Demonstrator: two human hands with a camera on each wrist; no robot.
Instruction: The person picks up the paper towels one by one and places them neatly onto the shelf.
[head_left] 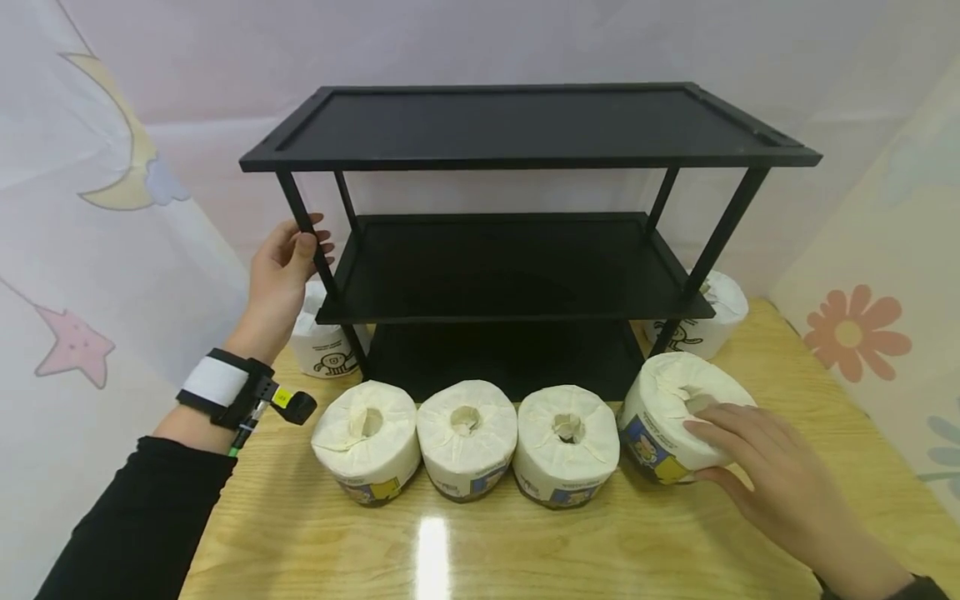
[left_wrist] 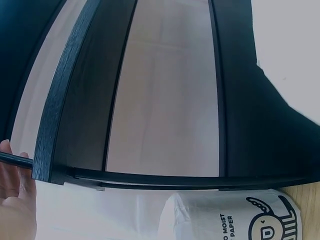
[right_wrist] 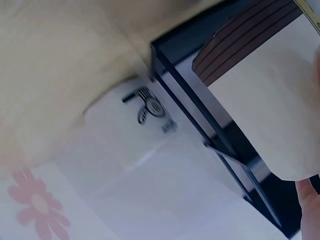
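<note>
A black three-tier shelf rack [head_left: 514,267] stands at the back of the table. My left hand [head_left: 279,271] holds its front left post, thumb in front and fingers behind; in the left wrist view the hand [left_wrist: 16,197] shows at a thin black bar. My right hand [head_left: 776,475] grips a wrapped toilet paper roll [head_left: 660,417] at the right, fingertips by its core hole and thumb low on its side. This roll is tilted, and its pale side [right_wrist: 270,105] fills the right of the right wrist view. Three similar rolls [head_left: 467,442] stand upright in a row to its left.
Behind the rack's legs stand one wrapped roll [head_left: 318,346] on the left and another [head_left: 716,321] on the right. The wooden table [head_left: 360,546] runs along the front. Printed cloth [head_left: 862,208] hangs around the back and sides.
</note>
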